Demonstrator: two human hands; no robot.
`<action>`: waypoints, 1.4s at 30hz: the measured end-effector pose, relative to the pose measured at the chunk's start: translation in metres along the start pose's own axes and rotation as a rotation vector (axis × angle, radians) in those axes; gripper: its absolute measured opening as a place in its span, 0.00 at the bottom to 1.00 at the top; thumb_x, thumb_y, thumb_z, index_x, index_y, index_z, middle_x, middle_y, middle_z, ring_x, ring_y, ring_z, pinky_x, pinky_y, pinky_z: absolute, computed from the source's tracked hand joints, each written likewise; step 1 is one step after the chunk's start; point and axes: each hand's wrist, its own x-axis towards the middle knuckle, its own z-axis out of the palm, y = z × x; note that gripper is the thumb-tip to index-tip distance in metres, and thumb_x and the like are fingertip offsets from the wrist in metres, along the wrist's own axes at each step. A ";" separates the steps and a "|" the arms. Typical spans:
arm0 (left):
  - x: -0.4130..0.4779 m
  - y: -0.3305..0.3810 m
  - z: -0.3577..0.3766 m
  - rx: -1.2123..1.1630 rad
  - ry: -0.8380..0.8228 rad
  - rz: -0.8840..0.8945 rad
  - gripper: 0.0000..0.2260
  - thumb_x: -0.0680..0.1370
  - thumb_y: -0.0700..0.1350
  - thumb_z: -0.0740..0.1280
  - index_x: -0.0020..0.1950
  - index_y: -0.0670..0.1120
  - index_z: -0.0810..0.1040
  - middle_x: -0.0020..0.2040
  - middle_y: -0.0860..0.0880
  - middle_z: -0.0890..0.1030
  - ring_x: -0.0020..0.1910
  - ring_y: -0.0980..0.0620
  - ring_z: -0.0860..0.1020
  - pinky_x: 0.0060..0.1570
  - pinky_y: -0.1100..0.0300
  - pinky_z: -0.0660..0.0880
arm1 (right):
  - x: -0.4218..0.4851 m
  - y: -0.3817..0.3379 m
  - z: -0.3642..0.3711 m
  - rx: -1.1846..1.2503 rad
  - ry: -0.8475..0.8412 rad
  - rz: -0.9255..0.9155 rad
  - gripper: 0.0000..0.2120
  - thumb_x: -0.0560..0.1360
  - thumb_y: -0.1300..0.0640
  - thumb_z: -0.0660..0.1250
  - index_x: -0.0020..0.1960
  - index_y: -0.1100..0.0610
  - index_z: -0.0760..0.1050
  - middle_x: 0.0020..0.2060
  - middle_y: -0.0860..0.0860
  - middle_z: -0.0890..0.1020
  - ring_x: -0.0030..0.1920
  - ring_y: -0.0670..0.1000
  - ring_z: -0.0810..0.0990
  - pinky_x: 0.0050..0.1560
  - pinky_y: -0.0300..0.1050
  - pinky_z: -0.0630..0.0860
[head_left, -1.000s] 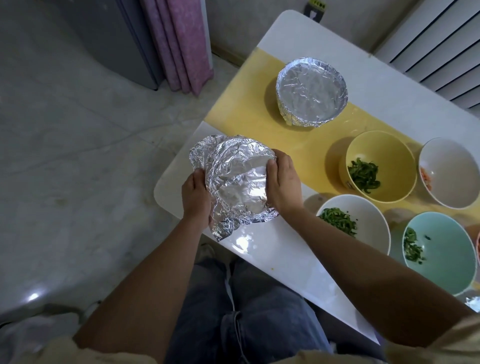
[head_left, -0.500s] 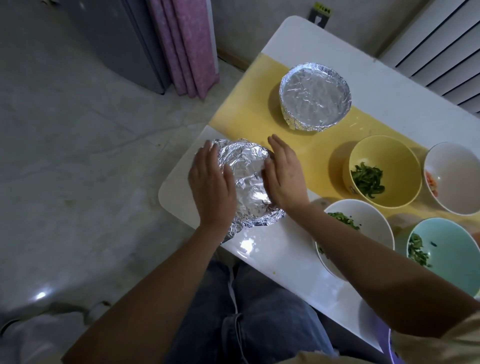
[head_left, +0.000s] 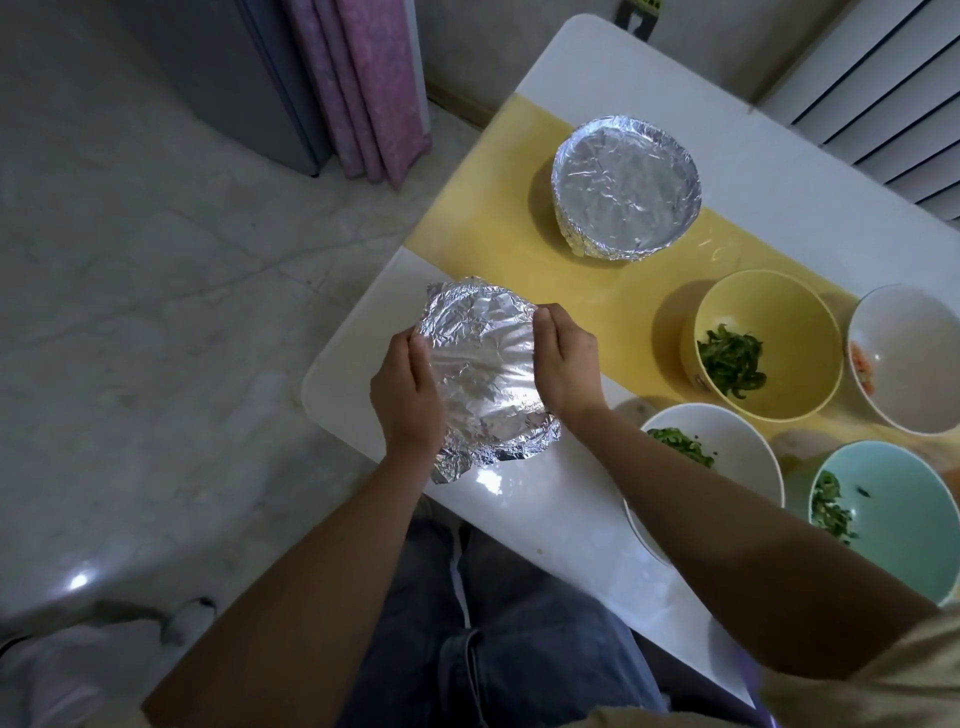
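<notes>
A bowl wrapped in crumpled aluminium foil (head_left: 480, 364) sits at the near left corner of the white table (head_left: 550, 514). My left hand (head_left: 408, 395) cups its left side, fingers curled against the foil edge. My right hand (head_left: 563, 364) grips the right side, fingertips pinching the foil at the rim. The bowl under the foil is hidden. A second foil-covered bowl (head_left: 626, 187) stands farther back on the yellow mat (head_left: 493, 244).
A yellow bowl (head_left: 769, 343) with green vegetable strips, a white bowl (head_left: 711, 452) with chopped greens, a teal bowl (head_left: 893, 519) and another white bowl (head_left: 909, 358) crowd the right side. The table's left edge drops to the floor. A pink curtain (head_left: 363, 83) hangs at the back.
Both hands have shifted from lying flat over the foil top to holding its left and right sides. The foil now lies smoother over the bowl.
</notes>
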 end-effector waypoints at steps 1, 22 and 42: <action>0.000 0.001 0.000 -0.003 -0.005 -0.011 0.15 0.84 0.44 0.54 0.53 0.38 0.78 0.47 0.44 0.84 0.44 0.46 0.80 0.38 0.64 0.64 | 0.000 -0.002 0.000 0.033 -0.008 0.039 0.16 0.84 0.55 0.54 0.37 0.53 0.65 0.27 0.48 0.65 0.28 0.45 0.60 0.31 0.44 0.59; -0.019 0.002 -0.041 0.128 -0.034 0.017 0.25 0.79 0.51 0.52 0.69 0.37 0.70 0.68 0.40 0.73 0.69 0.42 0.69 0.68 0.49 0.65 | -0.034 -0.026 -0.008 -0.192 0.182 -0.107 0.25 0.80 0.52 0.52 0.74 0.64 0.63 0.74 0.59 0.65 0.73 0.56 0.62 0.72 0.49 0.55; 0.008 -0.006 -0.009 -0.102 -0.248 0.031 0.17 0.84 0.44 0.53 0.66 0.40 0.75 0.60 0.43 0.80 0.56 0.54 0.76 0.54 0.67 0.69 | -0.066 0.001 0.029 -0.031 0.344 0.028 0.19 0.84 0.58 0.52 0.73 0.61 0.65 0.67 0.56 0.74 0.66 0.51 0.70 0.63 0.30 0.61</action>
